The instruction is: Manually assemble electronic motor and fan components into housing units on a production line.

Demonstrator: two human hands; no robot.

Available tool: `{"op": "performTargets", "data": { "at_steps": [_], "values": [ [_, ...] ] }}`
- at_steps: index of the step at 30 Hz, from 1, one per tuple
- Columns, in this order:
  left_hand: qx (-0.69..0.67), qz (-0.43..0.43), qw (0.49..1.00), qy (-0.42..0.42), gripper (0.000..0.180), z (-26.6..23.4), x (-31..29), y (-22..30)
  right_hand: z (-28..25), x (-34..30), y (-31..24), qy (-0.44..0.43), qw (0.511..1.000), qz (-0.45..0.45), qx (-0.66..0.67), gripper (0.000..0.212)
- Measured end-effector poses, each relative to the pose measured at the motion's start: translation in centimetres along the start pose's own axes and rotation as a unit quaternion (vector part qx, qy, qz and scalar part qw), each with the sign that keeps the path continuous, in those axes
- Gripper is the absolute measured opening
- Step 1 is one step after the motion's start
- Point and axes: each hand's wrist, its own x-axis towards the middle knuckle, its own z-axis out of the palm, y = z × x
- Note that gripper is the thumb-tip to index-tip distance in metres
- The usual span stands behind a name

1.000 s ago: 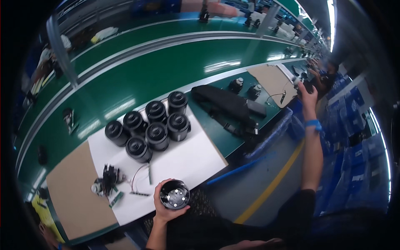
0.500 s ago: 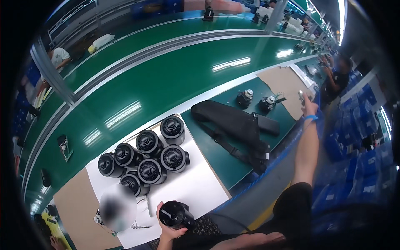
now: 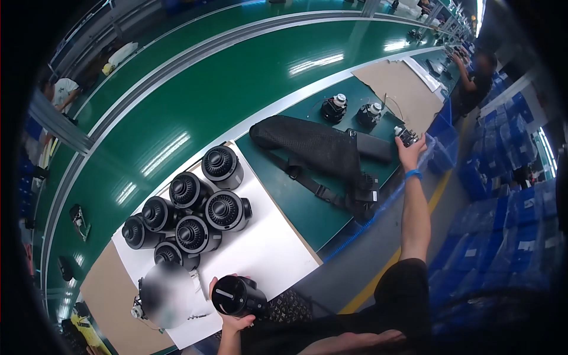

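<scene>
My left hand (image 3: 239, 322) is wrapped round a black cylindrical housing (image 3: 251, 299), held over the near edge of the bench with its round end tilted up. Out at the far right, my right hand (image 3: 411, 152) grips a small black motor unit (image 3: 407, 137) with a pale top, beside the table edge. Two similar motor units, a left one (image 3: 334, 109) and a right one (image 3: 370, 115), stand on the green mat near it. Several finished-looking black ribbed housings (image 3: 192, 234) stand grouped on a white sheet (image 3: 275, 260), left of centre.
A black mesh bag (image 3: 313, 142) with a strap lies on the mat between the housings and my right hand. Brown cardboard (image 3: 399, 89) lies beyond. A green conveyor (image 3: 236, 89) runs along the far side. Blue bins (image 3: 491, 207) are stacked right; a co-worker (image 3: 476, 83) stands farther along.
My right hand has come nearer to me, bringing the motor unit in its fingers into fuller view. The housing stays in my left hand. The whole view has shifted.
</scene>
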Motion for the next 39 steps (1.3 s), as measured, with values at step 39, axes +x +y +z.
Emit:
{"op": "performTargets", "data": {
  "at_steps": [39],
  "values": [
    [0.22,0.309,0.919,0.107,0.119,-11.3,-13.2,5.8,-6.4,-44.4,-39.1,-0.514,0.766,-0.318,0.219,0.032]
  ]
}}
